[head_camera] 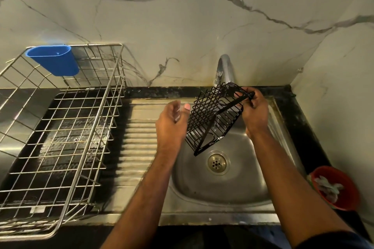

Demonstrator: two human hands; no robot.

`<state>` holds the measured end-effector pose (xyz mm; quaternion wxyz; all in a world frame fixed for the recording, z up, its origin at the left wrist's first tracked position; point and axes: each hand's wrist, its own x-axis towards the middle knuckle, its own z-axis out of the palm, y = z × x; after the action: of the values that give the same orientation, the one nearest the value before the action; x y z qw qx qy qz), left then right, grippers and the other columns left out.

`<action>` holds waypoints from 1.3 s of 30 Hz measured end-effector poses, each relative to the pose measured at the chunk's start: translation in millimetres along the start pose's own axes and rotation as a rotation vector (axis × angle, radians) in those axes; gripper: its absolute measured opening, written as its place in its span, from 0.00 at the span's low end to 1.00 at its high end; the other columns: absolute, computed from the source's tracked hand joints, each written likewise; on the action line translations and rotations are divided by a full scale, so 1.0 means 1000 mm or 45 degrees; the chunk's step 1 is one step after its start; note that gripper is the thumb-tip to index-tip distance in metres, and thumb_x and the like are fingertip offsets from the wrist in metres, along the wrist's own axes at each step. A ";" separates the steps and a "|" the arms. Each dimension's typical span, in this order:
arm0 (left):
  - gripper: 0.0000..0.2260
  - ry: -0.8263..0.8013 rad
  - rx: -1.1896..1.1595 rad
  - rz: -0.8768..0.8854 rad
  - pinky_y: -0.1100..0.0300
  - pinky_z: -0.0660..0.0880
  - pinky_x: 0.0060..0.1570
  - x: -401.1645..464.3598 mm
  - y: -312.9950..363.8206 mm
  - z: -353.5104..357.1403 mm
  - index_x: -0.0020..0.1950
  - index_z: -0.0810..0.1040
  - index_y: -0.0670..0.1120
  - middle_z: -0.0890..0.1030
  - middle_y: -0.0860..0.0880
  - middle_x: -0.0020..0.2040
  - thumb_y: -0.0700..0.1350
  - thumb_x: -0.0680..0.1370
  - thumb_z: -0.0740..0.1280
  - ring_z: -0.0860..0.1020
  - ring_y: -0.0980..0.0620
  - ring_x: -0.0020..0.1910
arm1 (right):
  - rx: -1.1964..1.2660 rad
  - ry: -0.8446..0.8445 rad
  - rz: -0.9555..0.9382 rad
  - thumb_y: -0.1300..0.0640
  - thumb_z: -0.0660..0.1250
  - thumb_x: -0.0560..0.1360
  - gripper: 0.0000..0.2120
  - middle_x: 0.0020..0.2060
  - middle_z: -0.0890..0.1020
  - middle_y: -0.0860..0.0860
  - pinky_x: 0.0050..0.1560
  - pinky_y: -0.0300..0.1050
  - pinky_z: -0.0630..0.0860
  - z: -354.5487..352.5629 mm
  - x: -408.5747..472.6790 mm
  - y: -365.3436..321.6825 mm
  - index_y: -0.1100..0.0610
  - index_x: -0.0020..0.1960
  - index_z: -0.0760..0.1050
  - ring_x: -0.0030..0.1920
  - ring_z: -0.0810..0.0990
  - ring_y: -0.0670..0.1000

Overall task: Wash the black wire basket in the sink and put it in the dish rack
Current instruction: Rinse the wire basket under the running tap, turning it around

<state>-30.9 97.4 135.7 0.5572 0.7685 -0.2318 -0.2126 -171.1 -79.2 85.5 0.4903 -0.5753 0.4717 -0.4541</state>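
Right hand (255,111) gripped the black wire basket (214,119) at its upper far corner, fingers curled round the rim wire. Left hand (172,123) hung relaxed just beside the basket's left face, palm turned toward it, fingers loosely bent and holding nothing; contact with the wire could not be confirmed.

Basket was held tilted above the sink (222,190), its lower corner just above and left of the drain (217,163), its top edge directly under the faucet (223,66). Basket: black coated wire, grid of fine bars, flat solid strip running diagonally across it, nothing visible inside. Whether water was running could not be told.

Sink: brushed stainless steel, rounded basin, perforated round drain at centre. Left of the sink lay the ribbed steel drainboard (137,141). Left of that stood the dish rack (66,127), bright metal wire in a coarse square grid, on a dark tray with a hammered texture; nothing sat in the rack. A blue plastic cup (53,59), oval-mouthed and smooth, hung on the rack's far rim, no contents seen.

Right of the sink, near edge of the counter, sat a red round bowl (336,188) holding pale crumpled scraps, material unclear. Behind the sink rose a wall (182,26) of light marble with grey veins.
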 end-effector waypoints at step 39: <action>0.36 -0.497 -0.213 -0.126 0.31 0.76 0.58 0.014 -0.021 0.031 0.44 0.75 0.36 0.81 0.30 0.47 0.72 0.71 0.69 0.80 0.28 0.49 | 0.161 -0.264 0.106 0.68 0.63 0.80 0.11 0.51 0.84 0.53 0.43 0.34 0.78 0.024 0.018 -0.004 0.53 0.54 0.76 0.50 0.85 0.47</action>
<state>-35.7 71.0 105.8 0.5526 0.6742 -0.2789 -0.4028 -144.1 -93.3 88.2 0.5902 -0.5669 0.4122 -0.4004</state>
